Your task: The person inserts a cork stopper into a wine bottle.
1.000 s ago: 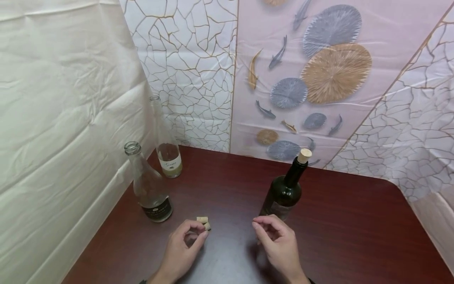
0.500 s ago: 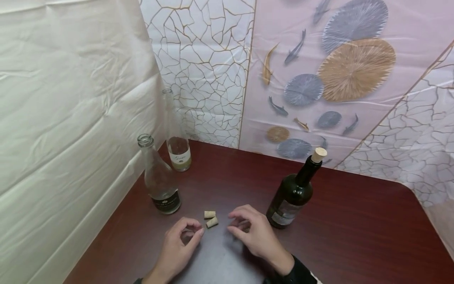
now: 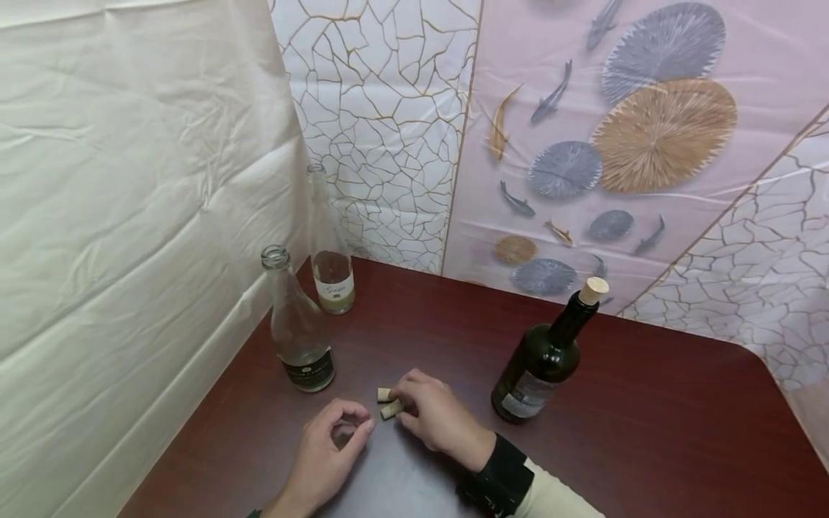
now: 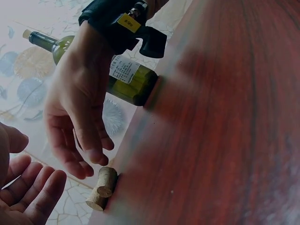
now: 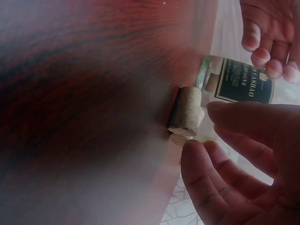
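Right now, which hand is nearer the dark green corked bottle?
Right. The right hand is at the two loose corks, to the left of the green bottle; the left hand is farther left, on the corks' other side.

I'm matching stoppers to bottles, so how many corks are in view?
3: a pale cork in the neck of the green bottle, and, lying on the table beside the right hand, a nearer cork and a partly hidden farther cork.
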`<state>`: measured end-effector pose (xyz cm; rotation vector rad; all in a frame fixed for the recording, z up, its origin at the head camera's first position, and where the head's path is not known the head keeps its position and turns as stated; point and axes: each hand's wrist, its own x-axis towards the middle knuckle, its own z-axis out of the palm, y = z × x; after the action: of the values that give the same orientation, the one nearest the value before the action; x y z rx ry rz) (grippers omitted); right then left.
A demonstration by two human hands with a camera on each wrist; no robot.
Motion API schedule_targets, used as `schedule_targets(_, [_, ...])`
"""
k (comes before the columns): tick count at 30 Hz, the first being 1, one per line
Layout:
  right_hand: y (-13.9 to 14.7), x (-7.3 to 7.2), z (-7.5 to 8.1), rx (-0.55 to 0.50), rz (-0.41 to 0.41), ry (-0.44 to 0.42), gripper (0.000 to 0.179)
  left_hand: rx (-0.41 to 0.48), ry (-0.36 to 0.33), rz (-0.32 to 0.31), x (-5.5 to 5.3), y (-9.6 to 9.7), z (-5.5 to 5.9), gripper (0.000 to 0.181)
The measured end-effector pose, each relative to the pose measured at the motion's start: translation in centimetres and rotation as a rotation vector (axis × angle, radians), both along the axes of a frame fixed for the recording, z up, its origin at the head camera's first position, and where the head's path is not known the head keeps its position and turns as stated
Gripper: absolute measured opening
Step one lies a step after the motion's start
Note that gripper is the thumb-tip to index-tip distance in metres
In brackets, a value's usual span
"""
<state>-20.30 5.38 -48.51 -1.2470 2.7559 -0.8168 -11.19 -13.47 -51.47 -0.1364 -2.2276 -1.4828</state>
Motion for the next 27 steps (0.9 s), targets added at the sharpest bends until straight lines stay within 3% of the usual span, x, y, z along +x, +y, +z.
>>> schedule_targets(8, [-0.4,-0.2,-0.6,0.061,0.005,0.033,0.017,0.008,0.057,-0.025,0.0,-0.1,-0.3,0.02])
schedule_targets(14, [-0.5,-0.4,-1.0,0.055,-0.016,0.029,0.014,0.006,0.059,-0.031,-0.1,0.0,-0.3,0.019])
schedule_targets(21, [0.3,0.0,-0.2,-0.034,-0.027,-0.017,0.015,-0.058,0.122,-0.055,-0.5,-0.1,-0.5,0.023])
schedule_targets(27, [1.6,0.6,1.2,-0.122,-0.052,-0.096,0.017,-0.139,0.184,-0.106,-1.4,-0.1,0.3,0.036])
